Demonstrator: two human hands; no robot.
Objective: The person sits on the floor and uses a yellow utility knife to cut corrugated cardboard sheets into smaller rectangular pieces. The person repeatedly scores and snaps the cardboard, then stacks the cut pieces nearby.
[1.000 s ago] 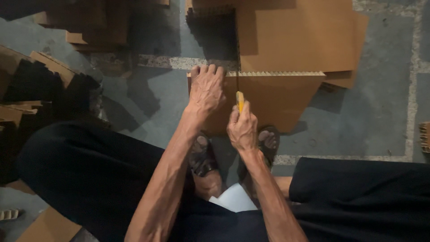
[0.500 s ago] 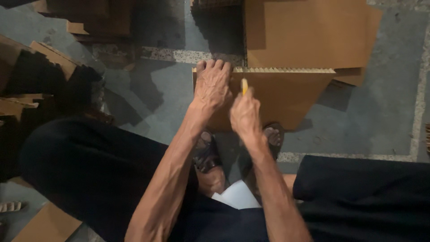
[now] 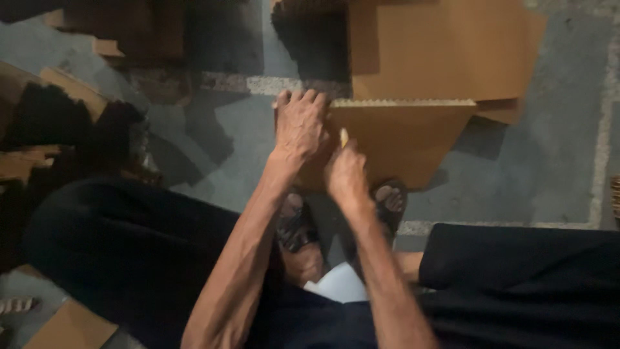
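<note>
Cardboard sheet point(image 3: 394, 139) lies flat on the grey concrete floor point(image 3: 542, 174), just in front of the person's feet, w/ its corrugated far edge showing as a pale toothed strip. Left hand point(image 3: 298, 126) rests palm-down on the sheet's left end, fingers spread and reaching to the far edge; flat and released, grasping nothing. Right hand point(image 3: 345, 173) sits just beside it, nearer the body, clenched around a small yellow tool point(image 3: 344, 136) whose tip pokes up out of the fist and meets the sheet; can't tell what kind of tool, too blurred. Sandalled feet point(image 3: 387, 200) touch or overlap the sheet's near edge, one partly hidden behind the forearms. Black trousers point(image 3: 529, 284) fill the lower frame both sides. More cardboard sheets point(image 3: 445, 48) stacked past the far edge, overlapping. Cardboard scraps point(image 3: 64, 97) lie in dark shadow at left, well apart from the hands.
</note>
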